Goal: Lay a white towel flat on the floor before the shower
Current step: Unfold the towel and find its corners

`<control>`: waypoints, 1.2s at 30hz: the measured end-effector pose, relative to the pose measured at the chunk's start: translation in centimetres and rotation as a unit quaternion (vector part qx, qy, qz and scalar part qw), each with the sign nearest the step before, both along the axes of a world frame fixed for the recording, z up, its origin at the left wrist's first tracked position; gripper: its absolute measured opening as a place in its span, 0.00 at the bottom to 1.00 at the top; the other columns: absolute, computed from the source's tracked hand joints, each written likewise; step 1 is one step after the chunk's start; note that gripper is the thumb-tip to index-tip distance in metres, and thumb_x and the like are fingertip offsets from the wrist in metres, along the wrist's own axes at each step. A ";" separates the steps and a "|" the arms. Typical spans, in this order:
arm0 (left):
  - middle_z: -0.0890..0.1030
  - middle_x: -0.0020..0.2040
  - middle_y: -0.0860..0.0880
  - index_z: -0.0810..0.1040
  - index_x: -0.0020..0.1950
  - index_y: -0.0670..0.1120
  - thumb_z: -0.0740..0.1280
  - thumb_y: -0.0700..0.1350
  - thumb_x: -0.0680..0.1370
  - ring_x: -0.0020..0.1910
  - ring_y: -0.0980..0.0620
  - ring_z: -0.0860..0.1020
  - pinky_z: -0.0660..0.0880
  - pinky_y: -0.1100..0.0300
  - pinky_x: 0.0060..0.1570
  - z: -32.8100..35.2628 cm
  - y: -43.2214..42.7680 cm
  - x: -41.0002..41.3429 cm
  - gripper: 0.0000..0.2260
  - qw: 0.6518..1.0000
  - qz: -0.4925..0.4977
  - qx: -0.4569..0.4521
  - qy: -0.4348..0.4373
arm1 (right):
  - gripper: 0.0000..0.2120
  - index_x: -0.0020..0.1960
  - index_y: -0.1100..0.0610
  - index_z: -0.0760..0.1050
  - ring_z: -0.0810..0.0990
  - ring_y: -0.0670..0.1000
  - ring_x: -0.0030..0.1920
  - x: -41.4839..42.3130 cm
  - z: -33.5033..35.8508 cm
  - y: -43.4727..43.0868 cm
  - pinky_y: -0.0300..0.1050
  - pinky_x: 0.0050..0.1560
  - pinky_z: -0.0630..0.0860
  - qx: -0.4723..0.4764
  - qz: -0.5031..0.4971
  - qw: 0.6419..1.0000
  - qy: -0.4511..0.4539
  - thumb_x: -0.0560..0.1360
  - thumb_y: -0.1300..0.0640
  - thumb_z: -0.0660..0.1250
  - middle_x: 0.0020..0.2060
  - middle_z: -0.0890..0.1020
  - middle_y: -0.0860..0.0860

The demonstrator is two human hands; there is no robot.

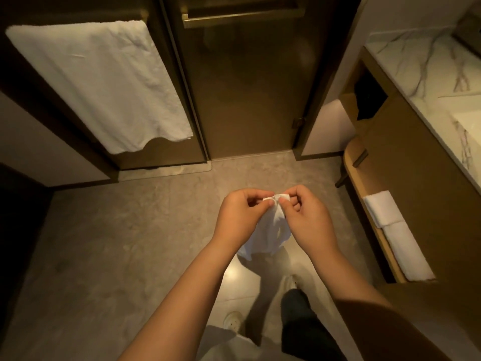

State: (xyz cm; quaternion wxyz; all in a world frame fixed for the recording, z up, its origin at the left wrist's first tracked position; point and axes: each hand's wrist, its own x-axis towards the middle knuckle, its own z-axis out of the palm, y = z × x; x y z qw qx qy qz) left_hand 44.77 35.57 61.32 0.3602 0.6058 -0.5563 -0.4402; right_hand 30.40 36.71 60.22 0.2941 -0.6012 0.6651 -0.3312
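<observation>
white cloth towel (268,230) is hanging bunched above the grey stone floor (130,230), left hand (240,214) and right hand (305,217) fingertips pinching its top edge.

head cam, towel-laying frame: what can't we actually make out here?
- White towel, head view: bunched between left hand and right hand; its full size and lower edge are hidden by the forearms.
- Shower door, head view: dark frosted glass hides the inside; its top is cut off by the frame edge.
- Vanity shelf, head view: a dark item sits in shadow, unidentifiable.
- Folded towels, head view: count unclear.
</observation>
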 end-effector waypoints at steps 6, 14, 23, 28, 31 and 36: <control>0.80 0.40 0.63 0.83 0.52 0.50 0.71 0.43 0.73 0.42 0.67 0.79 0.72 0.76 0.40 0.3 -4.7 -5.0 0.08 0.998 0.055 -0.006 -0.025 | 0.04 0.42 0.47 0.73 0.76 0.44 0.35 -5.1 0.2 -6.4 0.47 0.36 0.77 0.016 0.052 0.998 -0.005 0.76 0.49 0.64 0.33 0.77 0.44; 0.81 0.41 0.61 0.84 0.52 0.51 0.71 0.44 0.73 0.42 0.66 0.79 0.75 0.71 0.44 0.6 -10.5 -10.8 0.08 0.995 0.095 -0.012 -0.042 | 0.04 0.44 0.48 0.73 0.76 0.44 0.37 -10.8 0.6 -13.0 0.38 0.33 0.72 0.020 0.077 0.997 0.013 0.77 0.50 0.64 0.35 0.77 0.44; 0.82 0.41 0.58 0.83 0.52 0.48 0.70 0.40 0.74 0.40 0.66 0.79 0.74 0.73 0.42 -0.2 -15.0 -9.4 0.08 0.992 0.116 0.016 -0.045 | 0.05 0.43 0.48 0.72 0.75 0.43 0.36 -9.1 -0.7 -18.2 0.39 0.33 0.73 0.022 0.093 0.995 -0.014 0.76 0.50 0.64 0.34 0.76 0.43; 0.81 0.40 0.58 0.83 0.52 0.47 0.70 0.40 0.74 0.38 0.67 0.78 0.74 0.74 0.41 -0.9 -19.5 -6.2 0.08 0.994 0.108 0.018 -0.027 | 0.03 0.44 0.47 0.73 0.76 0.43 0.38 -6.0 -1.5 -22.8 0.38 0.35 0.73 0.017 0.098 0.995 0.000 0.77 0.50 0.64 0.35 0.77 0.43; 0.81 0.40 0.57 0.83 0.51 0.47 0.70 0.40 0.74 0.37 0.68 0.77 0.74 0.74 0.41 -1.2 -22.9 -3.8 0.08 0.995 0.099 0.013 -0.017 | 0.03 0.45 0.49 0.73 0.76 0.44 0.37 -3.7 -1.5 -26.0 0.38 0.36 0.73 0.023 0.096 0.995 0.004 0.77 0.51 0.63 0.35 0.77 0.45; 0.82 0.40 0.57 0.83 0.51 0.48 0.70 0.41 0.74 0.40 0.64 0.79 0.76 0.69 0.44 -2.1 -28.4 0.4 0.08 0.995 0.102 0.021 0.000 | 0.05 0.44 0.56 0.75 0.75 0.49 0.32 0.5 -1.5 -30.6 0.40 0.33 0.73 -0.050 0.124 0.991 -0.008 0.78 0.58 0.63 0.31 0.77 0.50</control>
